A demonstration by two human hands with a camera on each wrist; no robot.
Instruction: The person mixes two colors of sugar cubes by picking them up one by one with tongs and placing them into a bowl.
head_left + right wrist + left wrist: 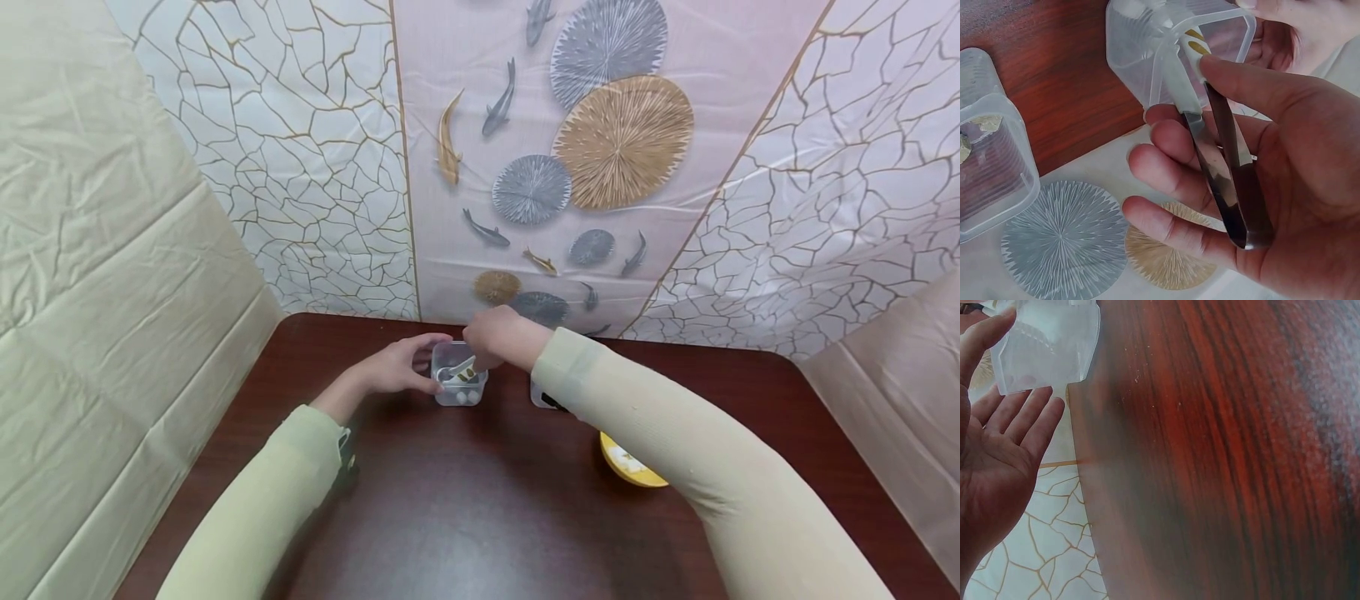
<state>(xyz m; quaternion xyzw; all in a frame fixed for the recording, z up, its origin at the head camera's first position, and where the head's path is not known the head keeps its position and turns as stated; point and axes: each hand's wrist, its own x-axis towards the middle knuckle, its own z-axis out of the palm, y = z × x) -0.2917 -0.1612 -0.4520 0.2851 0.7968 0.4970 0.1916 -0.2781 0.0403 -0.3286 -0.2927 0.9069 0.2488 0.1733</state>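
Near the back of the table is a clear plastic container point(459, 397) with a few small white pieces point(467, 398) in its bottom. My left hand point(392, 365) holds it from the left side, thumb at the near corner and fingers at the far one. In the left wrist view the left hand's fingers point(1030, 419) lie against its wall. My right hand point(491, 333) grips metal tongs point(1213, 169) with white tips and yellow-brown oval marks. Thumb and fingers press the two arms from opposite sides. The white tips reach inside the container; their very ends are blurred behind plastic.
To the right stands a second clear container point(1013, 181) with gold-grey chunks inside, partly behind my right forearm in the head view. A yellow bowl point(630, 471) with white contents sits nearer, also part hidden by the sleeve. Patterned cloth point(337, 167) hangs at the table's back edge.
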